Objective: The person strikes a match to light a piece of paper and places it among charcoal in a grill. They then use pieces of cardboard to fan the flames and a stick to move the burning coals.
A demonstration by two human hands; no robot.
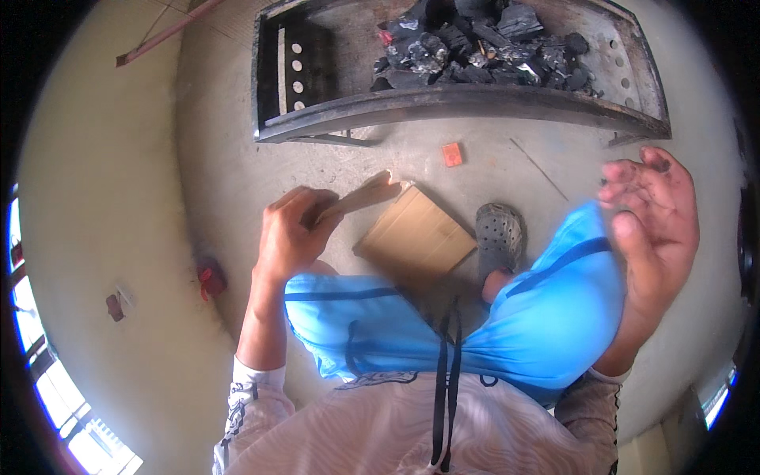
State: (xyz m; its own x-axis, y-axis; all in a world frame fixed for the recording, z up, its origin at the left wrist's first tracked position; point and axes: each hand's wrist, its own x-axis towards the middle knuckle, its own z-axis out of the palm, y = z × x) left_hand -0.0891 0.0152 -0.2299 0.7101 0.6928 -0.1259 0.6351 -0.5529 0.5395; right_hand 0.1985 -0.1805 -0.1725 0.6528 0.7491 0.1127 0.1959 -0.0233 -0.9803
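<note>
My left hand [300,228] is closed around one end of a strip of brown cardboard [369,193]. The strip's far end reaches the upper corner of a flat cardboard piece [415,233] between my feet; I cannot tell whether the two are joined. My right hand [653,219] is raised beside my right knee, palm turned up and fingers apart, with nothing in it. Dark smudges mark its fingertips. In front of me stands a metal charcoal grill [463,102], with a heap of black charcoal [469,50] inside.
An orange matchbox-like box [452,154] lies on the concrete floor near the grill. A thin stick [539,169] lies to its right. My dark clog [500,237] is beside the cardboard. Farther left are a dark object with a red part [209,279] and a reddish metal bar [169,32].
</note>
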